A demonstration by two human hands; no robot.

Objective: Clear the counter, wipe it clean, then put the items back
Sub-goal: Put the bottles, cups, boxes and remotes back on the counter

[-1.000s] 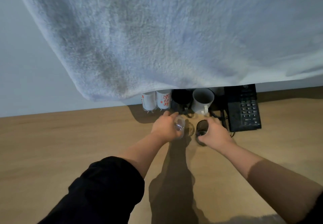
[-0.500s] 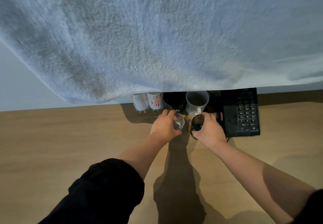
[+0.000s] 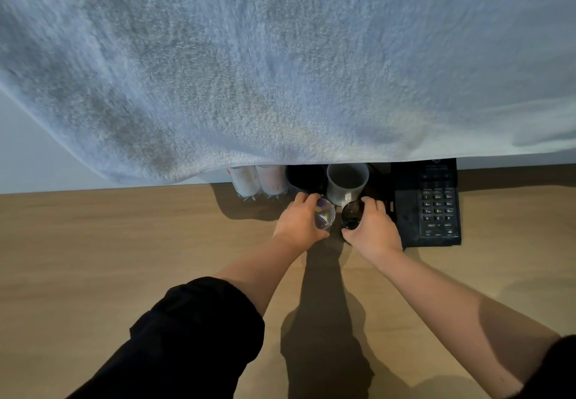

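Two small drinking glasses stand side by side on the wooden counter (image 3: 124,258), near the back wall. My left hand (image 3: 297,222) grips the clear glass (image 3: 324,218). My right hand (image 3: 372,230) grips the dark-looking glass (image 3: 352,215) right beside it. Just behind them sit a white mug (image 3: 346,182) and a black mug (image 3: 305,177), with two white bottles with red print (image 3: 257,180) to their left. A pale blue towel (image 3: 280,71) hangs in front of the camera and hides the upper half of the view.
A black desk phone (image 3: 431,208) lies on the counter right of my right hand, close to it. A white wall (image 3: 37,155) runs along the back edge. Bare wood stretches left and toward me.
Both hands have carried the glasses a little farther back toward the mugs. The towel has dropped lower and covers more of the view.
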